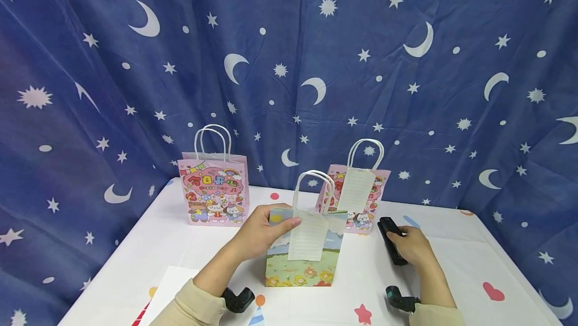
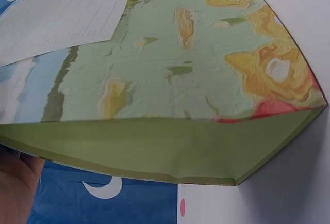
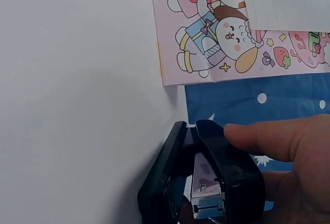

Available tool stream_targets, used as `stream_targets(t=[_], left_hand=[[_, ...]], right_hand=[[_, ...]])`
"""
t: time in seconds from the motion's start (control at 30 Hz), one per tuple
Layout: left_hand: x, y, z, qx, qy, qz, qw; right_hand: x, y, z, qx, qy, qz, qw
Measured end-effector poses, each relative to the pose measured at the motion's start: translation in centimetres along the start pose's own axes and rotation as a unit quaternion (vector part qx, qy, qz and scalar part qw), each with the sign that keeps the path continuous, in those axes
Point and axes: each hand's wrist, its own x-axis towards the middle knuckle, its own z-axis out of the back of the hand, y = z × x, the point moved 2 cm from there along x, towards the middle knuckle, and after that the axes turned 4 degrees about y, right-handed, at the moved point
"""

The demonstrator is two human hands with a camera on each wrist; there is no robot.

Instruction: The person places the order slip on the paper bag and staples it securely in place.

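My left hand [image 1: 266, 230] grips the upper left edge of a paper gift bag [image 1: 300, 276] painted with sky, grass and flowers, thumb across its front. A lined paper slip [image 1: 308, 238] hangs on the bag's front below its white twisted handles [image 1: 311, 175]. In the left wrist view the bag's green side panel [image 2: 170, 146] shows, with a bit of the hand at the left edge. To the right, my right hand [image 1: 413, 246] holds a black stapler [image 1: 392, 240] close over the table. The right wrist view shows the stapler [image 3: 227, 162] with its metal nose, thumb along its top arm.
A pink cartoon gift bag [image 1: 214, 190] stands at the back left. Another pink bag [image 1: 381, 180], with a lined slip [image 1: 356, 190] on its front, stands behind the flowered one. White paper [image 1: 169, 286] lies at the front left. A blue starry curtain [image 1: 289, 65] hangs behind the table.
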Motion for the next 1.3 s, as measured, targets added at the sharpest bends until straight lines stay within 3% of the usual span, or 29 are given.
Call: stream_targets(t=[0.3,0.47,0.63,0.77,0.9,1.1,1.3], left_hand=[[0.1,0.0,0.1,-0.007,0.002,-0.014,0.9999],[0.1,0.1,0.2,-0.004,0.002,-0.007,1.0000],[0.0,0.2,0.3,0.007,-0.001,0.002,1.0000],[-0.1,0.3,0.3,0.012,0.000,0.010,0.9999],[0.0,0.4,0.3,0.016,0.000,0.008,0.9998],[0.0,0.4,0.3,0.016,0.001,0.009,0.9998],[-0.1,0.5,0.4,0.013,0.001,0.013,0.9998]], right_hand=[[0.2,-0.2,-0.1,-0.001,0.001,-0.014,0.9999],[0.2,-0.2,0.0,-0.012,-0.005,-0.011,0.9999],[-0.2,0.4,0.7,-0.001,-0.069,0.012,0.9976],[-1.1,1.6,1.5,0.049,-0.151,0.033,0.9868],[-2.4,3.2,2.4,0.101,-0.191,0.059,0.9746],[-4.4,5.6,3.3,0.145,-0.190,0.115,0.9642],[-6.1,7.8,2.9,0.116,-0.156,0.203,0.9597]])
